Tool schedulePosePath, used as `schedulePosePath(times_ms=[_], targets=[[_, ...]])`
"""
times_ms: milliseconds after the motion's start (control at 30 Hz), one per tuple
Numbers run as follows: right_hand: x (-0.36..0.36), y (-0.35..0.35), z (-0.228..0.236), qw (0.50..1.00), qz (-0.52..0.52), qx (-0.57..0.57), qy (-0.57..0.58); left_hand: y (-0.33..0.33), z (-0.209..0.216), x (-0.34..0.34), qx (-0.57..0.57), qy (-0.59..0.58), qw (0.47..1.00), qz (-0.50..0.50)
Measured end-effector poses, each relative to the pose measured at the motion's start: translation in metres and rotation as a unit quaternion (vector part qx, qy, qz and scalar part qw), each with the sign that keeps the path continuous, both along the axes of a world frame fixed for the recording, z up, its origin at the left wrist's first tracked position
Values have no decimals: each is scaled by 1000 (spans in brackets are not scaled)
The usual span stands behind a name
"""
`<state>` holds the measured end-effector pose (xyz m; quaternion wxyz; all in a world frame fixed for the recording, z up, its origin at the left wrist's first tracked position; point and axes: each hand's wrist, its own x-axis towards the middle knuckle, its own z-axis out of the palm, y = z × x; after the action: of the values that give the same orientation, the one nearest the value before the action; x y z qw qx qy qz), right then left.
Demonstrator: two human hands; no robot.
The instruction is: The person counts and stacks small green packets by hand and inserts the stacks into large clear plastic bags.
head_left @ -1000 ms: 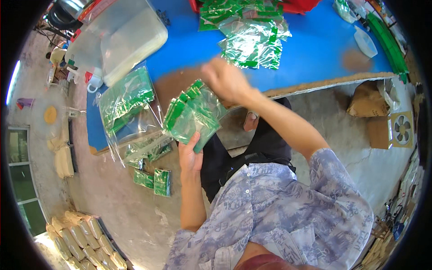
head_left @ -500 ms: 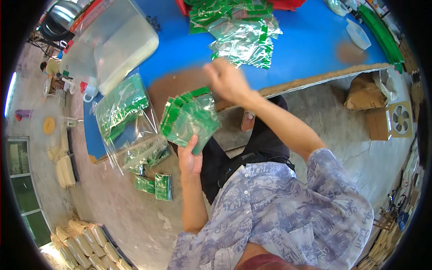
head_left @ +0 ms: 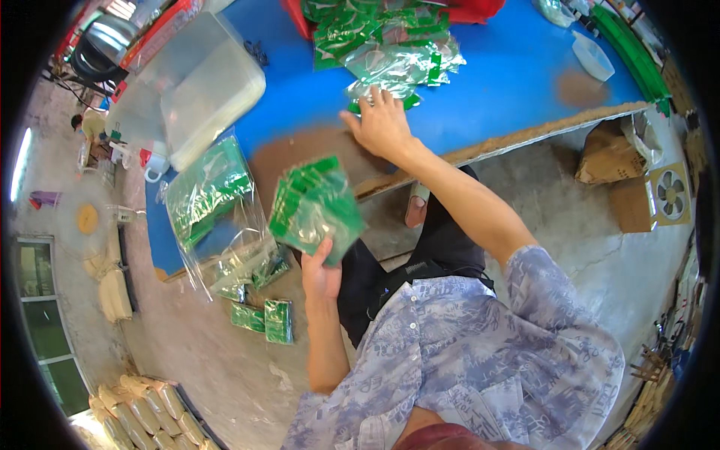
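Observation:
My left hand (head_left: 321, 274) grips a fanned stack of clear plastic bags with green bands (head_left: 315, 210), thumb across the top one. The stack is held above my lap, in front of the table edge. My right hand (head_left: 384, 124) lies spread on the blue table, fingertips on the near edge of a heap of similar green-and-clear bags (head_left: 397, 56). Its fingers are apart and nothing shows gripped in them. At the table's left corner lies a large clear bag (head_left: 214, 187) filled with green-banded packets.
A translucent plastic bin (head_left: 214, 97) stands on the blue table (head_left: 499, 82) at the left, beside a white cup (head_left: 156, 161). Several green bundles (head_left: 278, 321) appear below the table's left corner. A clear scoop (head_left: 592, 56) lies at right. A fan (head_left: 670, 196) stands beyond the right edge.
My right hand, blurred in motion before, has come down onto the heap's near edge with its fingers spread. The stack in my left hand has shifted slightly and is now blurred.

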<state>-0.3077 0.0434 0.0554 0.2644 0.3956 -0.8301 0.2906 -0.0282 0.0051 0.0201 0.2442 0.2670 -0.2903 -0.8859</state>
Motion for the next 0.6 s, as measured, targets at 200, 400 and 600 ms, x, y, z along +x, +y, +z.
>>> schedulePosePath(times_ms=[200,400,600], targets=[[44,30,5,928,323,35,-180,-8,3,21,-17,29,999,35],[51,21,22,863,395,-34,-313,-16,-2,8,-27,3,999,19],[15,15,15,979,112,56,-158,-10,-9,21,9,19,999,30]])
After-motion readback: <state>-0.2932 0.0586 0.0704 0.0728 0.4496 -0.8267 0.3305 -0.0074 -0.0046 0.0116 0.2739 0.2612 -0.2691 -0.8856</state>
